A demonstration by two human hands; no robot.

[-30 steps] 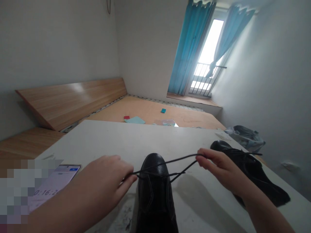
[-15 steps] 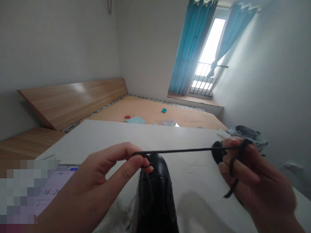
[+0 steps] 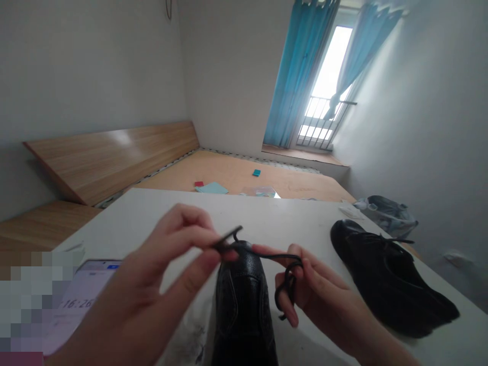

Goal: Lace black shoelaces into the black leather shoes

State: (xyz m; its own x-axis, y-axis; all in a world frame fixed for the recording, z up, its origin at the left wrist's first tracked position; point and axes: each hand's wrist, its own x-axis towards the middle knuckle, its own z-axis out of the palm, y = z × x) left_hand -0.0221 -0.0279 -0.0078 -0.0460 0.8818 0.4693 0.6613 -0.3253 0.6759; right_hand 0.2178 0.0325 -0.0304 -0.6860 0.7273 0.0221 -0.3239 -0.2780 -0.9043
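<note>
Currently, left hand (image 3: pixel 175 259) and right hand (image 3: pixel 316 279), apart, each pinch dark lace (image 3: pixel 276 256) near a black shoe (image 3: pixel 246 300); a second shoe (image 3: pixel 377 269) lies near the surface's (image 3: pixel 282 213) right edge.

The bare left hand (image 3: pixel 148 274) reaches in from lower left, its thumb and fingertips closed in a pinch, the left forearm (image 3: pixel 95 328) slanting inward. The bare right hand (image 3: pixel 318 280) enters from lower right, one finger stretched leftward, another hanging bent downward, thumb pressed in, right forearm (image 3: pixel 368 333) angled up.
</note>
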